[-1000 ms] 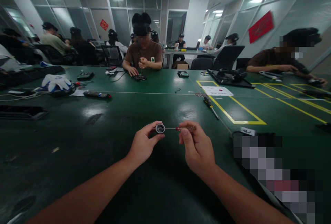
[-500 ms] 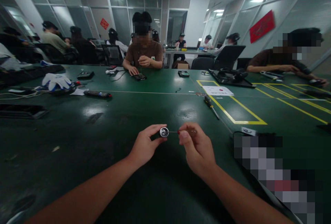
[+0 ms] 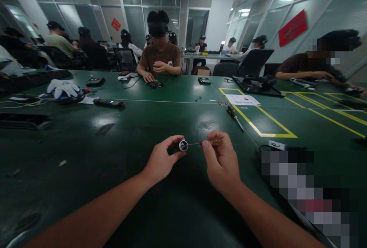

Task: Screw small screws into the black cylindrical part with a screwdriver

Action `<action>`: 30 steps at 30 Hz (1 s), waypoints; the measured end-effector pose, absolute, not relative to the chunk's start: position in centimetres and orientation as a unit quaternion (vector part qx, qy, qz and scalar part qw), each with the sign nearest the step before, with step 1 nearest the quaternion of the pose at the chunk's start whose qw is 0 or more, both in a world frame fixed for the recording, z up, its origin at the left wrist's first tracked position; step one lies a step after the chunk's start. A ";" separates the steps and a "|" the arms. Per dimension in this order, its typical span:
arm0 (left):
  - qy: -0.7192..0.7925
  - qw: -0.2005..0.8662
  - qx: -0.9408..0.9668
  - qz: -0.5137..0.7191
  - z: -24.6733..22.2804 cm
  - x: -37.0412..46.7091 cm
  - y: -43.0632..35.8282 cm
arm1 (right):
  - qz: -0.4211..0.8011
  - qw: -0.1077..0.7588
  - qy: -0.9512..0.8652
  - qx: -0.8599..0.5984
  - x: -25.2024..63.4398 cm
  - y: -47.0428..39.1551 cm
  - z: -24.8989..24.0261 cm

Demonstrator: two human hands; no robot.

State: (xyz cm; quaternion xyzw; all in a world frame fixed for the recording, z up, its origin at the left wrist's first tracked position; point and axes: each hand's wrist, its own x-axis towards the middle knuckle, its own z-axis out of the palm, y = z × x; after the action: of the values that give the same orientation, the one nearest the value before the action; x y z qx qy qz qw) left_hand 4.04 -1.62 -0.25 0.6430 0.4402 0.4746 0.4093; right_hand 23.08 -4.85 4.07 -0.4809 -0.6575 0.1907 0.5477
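Observation:
Near the middle of the view, my left hand (image 3: 164,159) is closed around a dark cylindrical piece (image 3: 183,146) with a silver rim; its round end faces my right hand. What lies inside the rim is too small to make out. My right hand (image 3: 222,158) grips a thin screwdriver (image 3: 201,143) with a clear handle and a red collar. The slim metal shaft runs across to the rimmed end, and its tip reaches into or against the opening; I cannot tell which. Both hands are held over the green table.
On the green table (image 3: 137,122), a yellow-and-black screwdriver (image 3: 235,118) lies beside yellow tape lines and a paper sheet (image 3: 242,99). At left are white gloves (image 3: 63,88), a dark pen-shaped tool (image 3: 109,103) and a black tray (image 3: 25,121). A co-worker (image 3: 160,57) sits opposite.
My right hand has shifted slightly up and to the right, and the screwdriver now slopes up toward its handle. The left hand has barely moved.

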 end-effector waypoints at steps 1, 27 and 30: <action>0.440 0.411 0.643 0.473 -0.2 4.1 -1.7 | 0.188 0.552 -0.655 -0.480 23.1 -4.8 4.0; 0.445 0.420 0.625 0.485 -0.4 3.9 -1.4 | 0.228 0.522 -0.677 -0.466 23.1 -5.0 4.4; 0.442 0.420 0.625 0.488 -0.4 3.9 -1.4 | 0.220 0.527 -0.680 -0.459 23.0 -5.0 4.4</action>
State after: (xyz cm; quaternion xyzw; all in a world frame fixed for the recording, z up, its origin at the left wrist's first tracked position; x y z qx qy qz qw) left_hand 3.89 -1.40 -0.42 0.6248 0.4415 0.4883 0.4198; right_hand 22.99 -5.04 4.41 -0.4593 -0.6802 0.2198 0.5274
